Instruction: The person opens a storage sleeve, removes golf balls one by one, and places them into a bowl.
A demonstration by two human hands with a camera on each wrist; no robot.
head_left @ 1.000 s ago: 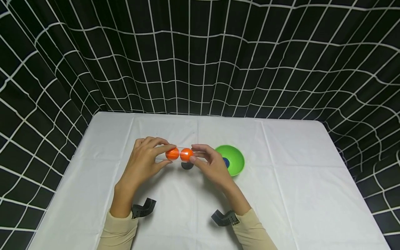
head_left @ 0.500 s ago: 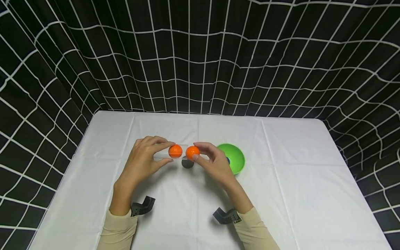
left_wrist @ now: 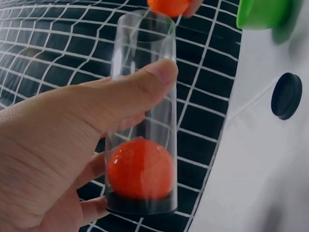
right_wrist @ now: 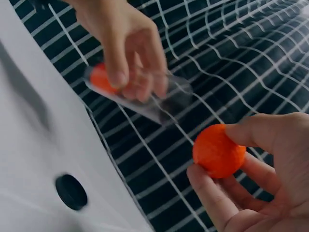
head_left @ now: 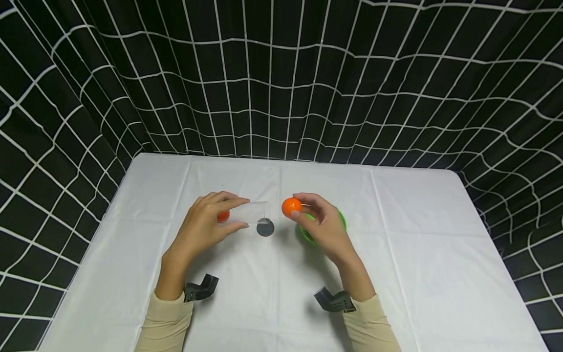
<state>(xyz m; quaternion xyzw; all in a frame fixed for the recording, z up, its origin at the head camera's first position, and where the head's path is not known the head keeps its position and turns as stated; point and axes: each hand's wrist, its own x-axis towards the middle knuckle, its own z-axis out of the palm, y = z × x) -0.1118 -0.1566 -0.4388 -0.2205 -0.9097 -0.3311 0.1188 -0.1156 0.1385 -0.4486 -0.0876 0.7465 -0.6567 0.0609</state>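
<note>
My left hand (head_left: 204, 220) grips a clear plastic tube (left_wrist: 145, 121) round its side, thumb across the front. One orange ball (left_wrist: 140, 169) lies inside at the tube's dark closed end; the other end is uncovered and faces my right hand. My right hand (head_left: 323, 220) pinches a second orange ball (head_left: 292, 208) between thumb and fingertips, apart from the tube's mouth. In the head view this hand overlaps a green bowl (head_left: 342, 226) and hides most of it. A round black cap (head_left: 265, 228) lies on the table just below the tube's mouth.
A white cloth (head_left: 431, 254) covers the table. Black curtain with white netting (head_left: 286, 88) surrounds its back and sides. Both wrists wear dark camera mounts (head_left: 201, 288).
My right hand has drawn one orange ball out of the tube and moved right with it. The other ball has slid left to the closed end; my left hand stays nearly still.
</note>
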